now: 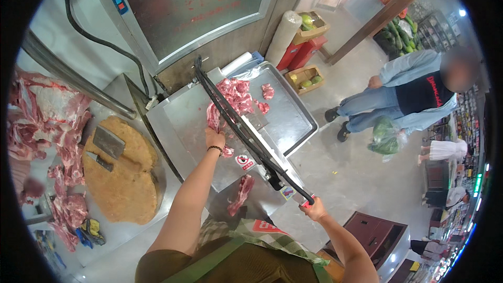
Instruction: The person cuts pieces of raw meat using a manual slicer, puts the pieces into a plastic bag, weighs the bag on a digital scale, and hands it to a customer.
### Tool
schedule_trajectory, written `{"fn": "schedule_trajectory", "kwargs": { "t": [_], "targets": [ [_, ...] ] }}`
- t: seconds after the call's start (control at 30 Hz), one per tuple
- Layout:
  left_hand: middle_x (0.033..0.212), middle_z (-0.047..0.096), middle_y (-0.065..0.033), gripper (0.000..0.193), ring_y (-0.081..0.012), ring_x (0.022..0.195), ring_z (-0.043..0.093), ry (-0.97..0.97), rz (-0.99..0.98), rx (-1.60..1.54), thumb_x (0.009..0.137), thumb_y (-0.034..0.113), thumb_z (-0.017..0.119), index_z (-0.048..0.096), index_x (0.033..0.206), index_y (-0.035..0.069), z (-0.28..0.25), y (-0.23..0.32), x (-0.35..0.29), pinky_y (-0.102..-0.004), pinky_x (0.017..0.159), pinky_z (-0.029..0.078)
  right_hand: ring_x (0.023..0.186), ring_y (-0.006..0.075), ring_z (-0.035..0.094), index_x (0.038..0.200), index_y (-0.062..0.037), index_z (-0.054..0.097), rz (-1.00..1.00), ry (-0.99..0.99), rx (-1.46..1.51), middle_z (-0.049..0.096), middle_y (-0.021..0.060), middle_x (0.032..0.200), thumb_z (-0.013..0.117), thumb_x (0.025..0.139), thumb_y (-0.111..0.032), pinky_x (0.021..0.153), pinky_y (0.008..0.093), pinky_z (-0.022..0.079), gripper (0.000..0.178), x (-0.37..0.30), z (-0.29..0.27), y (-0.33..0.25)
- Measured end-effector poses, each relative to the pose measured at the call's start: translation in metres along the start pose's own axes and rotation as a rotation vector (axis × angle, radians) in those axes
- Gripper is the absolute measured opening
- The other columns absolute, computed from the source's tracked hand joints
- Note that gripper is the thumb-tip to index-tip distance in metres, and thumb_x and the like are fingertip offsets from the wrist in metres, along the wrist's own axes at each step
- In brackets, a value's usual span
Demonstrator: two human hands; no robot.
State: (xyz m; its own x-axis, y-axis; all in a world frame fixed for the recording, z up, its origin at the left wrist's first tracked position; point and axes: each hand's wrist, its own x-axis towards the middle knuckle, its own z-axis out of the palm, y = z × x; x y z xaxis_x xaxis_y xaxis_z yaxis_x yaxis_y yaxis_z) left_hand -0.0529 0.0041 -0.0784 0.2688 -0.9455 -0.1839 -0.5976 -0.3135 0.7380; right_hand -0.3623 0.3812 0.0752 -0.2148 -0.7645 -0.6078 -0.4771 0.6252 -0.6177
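Observation:
In front of me stands a meat slicer with a long black lever (251,149) over a metal bed (181,123). My right hand (315,209) is closed round the red-tipped end of the lever. My left hand (215,139), with a dark beaded bracelet at the wrist, grips a strip of raw meat (212,115) beside the blade side of the lever. Beyond the lever lies a heap of cut meat (236,93) on a steel tray (301,112), with two smaller pieces apart from it. Another piece of meat (241,195) lies on the near metal surface, close to my apron.
On the left, a round wooden chopping block (123,194) bears a cleaver (109,142) and a small knife (99,161). Large cuts of raw meat (50,105) lie beyond it. To the right a person (387,91) stands with a green plastic bag (386,136). Fruit boxes (305,79) sit past the tray.

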Motion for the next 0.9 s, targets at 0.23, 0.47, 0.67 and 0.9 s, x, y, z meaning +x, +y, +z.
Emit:
{"fn": "schedule_trajectory", "kwargs": {
  "t": [0.23, 0.47, 0.67, 0.9],
  "targets": [
    [0.061, 0.056, -0.0145, 0.018, -0.0282, 0.057, 0.065, -0.623, -0.328, -0.464, 0.081, 0.017, 0.055, 0.059, 0.075, 0.001, -0.082, -0.013, 0.023, -0.042, 0.055, 0.055, 0.067, 0.0357, 0.067, 0.097, -0.0057, 0.07, -0.27, 0.118, -0.165, 0.068, 0.0173, 0.074, 0.078, 0.071, -0.019, 0.062, 0.0419, 0.053, 0.03, 0.038, 0.046, 0.062],
    [0.083, 0.063, -0.0053, 0.023, -0.0207, 0.068, 0.067, -0.691, -0.802, -0.557, 0.089, 0.027, 0.064, 0.056, 0.099, 0.008, -0.132, -0.03, -0.022, -0.0425, 0.063, 0.059, 0.065, 0.0251, 0.068, 0.096, -0.0046, 0.07, -0.039, 0.097, -0.09, 0.07, 0.0107, 0.072, 0.08, 0.073, -0.016, 0.061, 0.0388, 0.053, 0.028, 0.052, 0.058, 0.092],
    [0.096, 0.066, -0.0066, 0.031, -0.0189, 0.077, 0.069, -0.757, -0.7, -0.52, 0.093, 0.023, 0.062, 0.054, 0.121, 0.013, -0.151, -0.076, -0.019, -0.048, 0.059, 0.059, 0.058, 0.0149, 0.064, 0.096, -0.0023, 0.069, -0.08, 0.12, -0.019, 0.067, 0.006, 0.07, 0.077, 0.074, -0.009, 0.055, 0.0335, 0.052, 0.024, 0.065, 0.072, 0.12],
    [0.094, 0.072, -0.0115, 0.025, -0.0121, 0.062, 0.061, -0.718, -0.469, -0.307, 0.098, 0.023, 0.056, 0.058, 0.111, 0.002, -0.192, -0.035, -0.026, -0.0293, 0.05, 0.05, 0.064, 0.015, 0.063, 0.077, -0.0036, 0.068, 0.014, 0.089, 0.053, 0.067, 0.0047, 0.068, 0.082, 0.07, -0.015, 0.063, 0.0339, 0.051, 0.019, 0.054, 0.065, 0.089]
  ]
}}
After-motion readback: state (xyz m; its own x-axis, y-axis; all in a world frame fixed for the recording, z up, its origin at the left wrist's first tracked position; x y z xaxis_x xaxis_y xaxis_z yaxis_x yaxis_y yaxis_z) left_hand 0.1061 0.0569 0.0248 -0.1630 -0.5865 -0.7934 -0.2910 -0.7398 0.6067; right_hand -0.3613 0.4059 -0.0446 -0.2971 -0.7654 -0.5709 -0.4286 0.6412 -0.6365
